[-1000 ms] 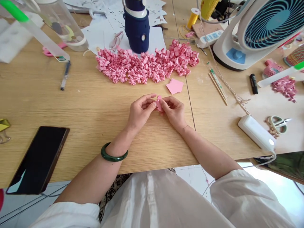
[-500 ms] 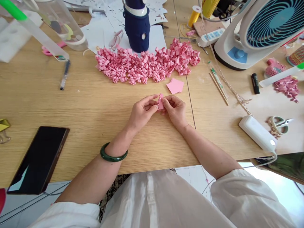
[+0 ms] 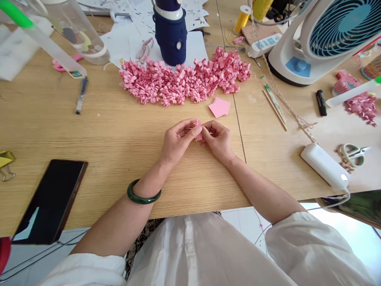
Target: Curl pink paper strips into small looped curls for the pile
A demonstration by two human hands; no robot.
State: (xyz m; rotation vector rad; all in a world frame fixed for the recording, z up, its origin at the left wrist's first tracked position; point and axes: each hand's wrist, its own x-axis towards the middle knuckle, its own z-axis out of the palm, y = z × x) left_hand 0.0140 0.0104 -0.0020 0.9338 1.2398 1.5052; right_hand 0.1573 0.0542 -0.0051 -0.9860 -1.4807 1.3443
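A small pink piece [image 3: 199, 136] is pinched between both hands above the wooden table. My left hand [image 3: 177, 139] grips it from the left, thumb across its face, with a dark green bangle on that wrist. From the right, the thumb and fingers of my right hand [image 3: 218, 138] close on its edge. Just beyond the hands lie flat pink pentagon-shaped papers [image 3: 219, 107]. Behind them stretches a long heap of curled pink pieces [image 3: 178, 84]. Fingers partly cover the held piece.
A dark blue bottle [image 3: 170, 35] stands behind the heap. At left are a phone [image 3: 50, 200] and a pen [image 3: 81, 95]. To the right are wooden sticks [image 3: 275, 110], a white power bank [image 3: 324, 166], scissors [image 3: 353, 154], a marker [image 3: 321, 103] and a fan [image 3: 294, 59].
My left thumb has moved up and right over the pink piece, now touching or nearly touching my right fingertips. The piece is more covered and has shifted slightly left.
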